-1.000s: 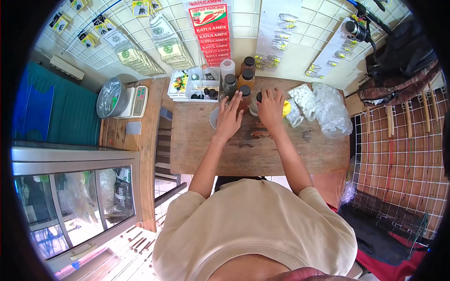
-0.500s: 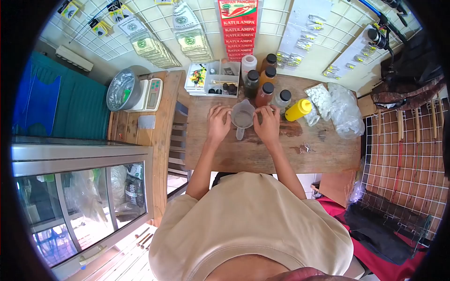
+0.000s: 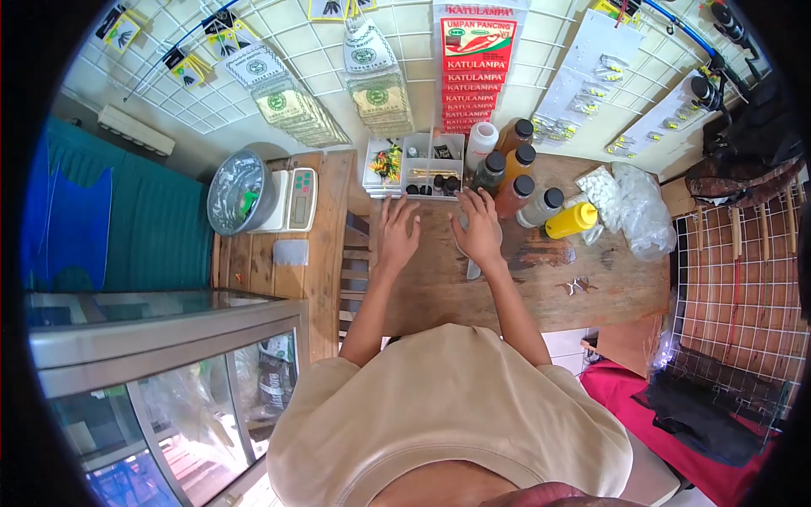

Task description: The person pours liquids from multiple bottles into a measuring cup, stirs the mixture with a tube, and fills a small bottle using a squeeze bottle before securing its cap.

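Note:
My left hand (image 3: 399, 232) is open, its fingers stretched toward the front edge of a white divided tray (image 3: 433, 198). Fingers apart, my right hand (image 3: 479, 230) reaches toward the tray's right front corner. It covers most of a clear plastic measuring cup (image 3: 473, 270), whose handle shows below the palm. Small black-capped vials (image 3: 438, 183) lie in the tray's front compartment, and a colourful bundle (image 3: 386, 163) is in its left one. To the right of my right hand stand a red-brown bottle (image 3: 512, 201) and a dark bottle (image 3: 490, 175), both black-capped.
A yellow squeeze bottle (image 3: 572, 220) lies tilted beside a clear black-capped bottle (image 3: 539, 209). Plastic bags (image 3: 644, 211) sit at the wooden table's (image 3: 541, 296) right. A digital scale (image 3: 301, 201) with a metal bowl (image 3: 241, 194) stands left. Packets (image 3: 479, 68) hang on the wall grid.
Both hands have left the rim of the measuring cup and moved forward toward the tray, with fingers opened. The right hand now covers the cup. The view has shifted.

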